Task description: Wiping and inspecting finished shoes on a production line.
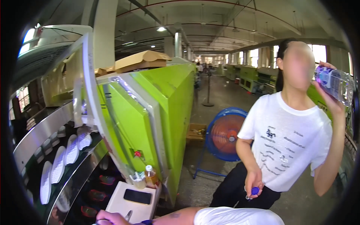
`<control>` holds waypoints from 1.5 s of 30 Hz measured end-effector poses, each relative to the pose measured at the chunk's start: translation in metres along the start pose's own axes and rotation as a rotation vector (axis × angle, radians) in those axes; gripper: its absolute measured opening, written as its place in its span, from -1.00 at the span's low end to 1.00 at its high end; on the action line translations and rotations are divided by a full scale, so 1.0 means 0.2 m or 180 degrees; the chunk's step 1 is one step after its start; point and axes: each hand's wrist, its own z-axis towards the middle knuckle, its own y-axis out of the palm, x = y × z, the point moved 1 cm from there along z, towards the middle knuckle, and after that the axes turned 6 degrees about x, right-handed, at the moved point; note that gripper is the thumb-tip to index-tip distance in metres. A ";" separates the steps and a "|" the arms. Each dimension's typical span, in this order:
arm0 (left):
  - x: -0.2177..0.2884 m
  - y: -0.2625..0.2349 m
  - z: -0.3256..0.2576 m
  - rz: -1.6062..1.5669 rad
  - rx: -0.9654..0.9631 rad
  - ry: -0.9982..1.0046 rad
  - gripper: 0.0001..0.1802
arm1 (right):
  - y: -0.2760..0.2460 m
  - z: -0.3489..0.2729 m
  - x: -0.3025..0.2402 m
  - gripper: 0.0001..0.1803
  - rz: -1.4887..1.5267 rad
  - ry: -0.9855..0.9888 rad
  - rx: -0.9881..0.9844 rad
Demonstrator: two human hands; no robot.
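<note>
At the lower edge my right hand (112, 218) shows only in part, its fingers curled. A small silvery piece (128, 215) sticks up beside it; I cannot make out what the hand holds. My forearm (180, 216) reaches in from the right, out of a white sleeve. The hand is nearest to a white stand (118, 198), on which lie a dark phone (137, 196), a bottle of amber liquid (150, 176) and a small cup (138, 180). My left hand is out of view.
White shoe soles (58, 165) and dark shoe uppers (97, 195) line conveyors at left. A green machine (176, 97) carries cardboard (142, 62). A blue floor fan (227, 133) stands beyond. At right, a co-worker (288, 138) lifts a clear bottle (333, 84) and holds a purple cap (255, 190).
</note>
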 end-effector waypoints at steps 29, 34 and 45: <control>0.29 0.14 0.85 -0.4172 -0.0432 -0.1850 -0.01 | -0.22 -0.09 0.24 -0.56 0.0737 0.1221 -0.1989; 0.38 0.16 0.80 -0.3652 0.0071 -0.1568 0.00 | -0.23 -0.12 0.26 -0.45 0.0968 0.1401 -0.2064; 0.42 0.20 0.82 -0.2849 0.0889 -0.1598 -0.28 | -0.23 -0.13 0.23 -0.45 0.0975 0.1427 -0.2009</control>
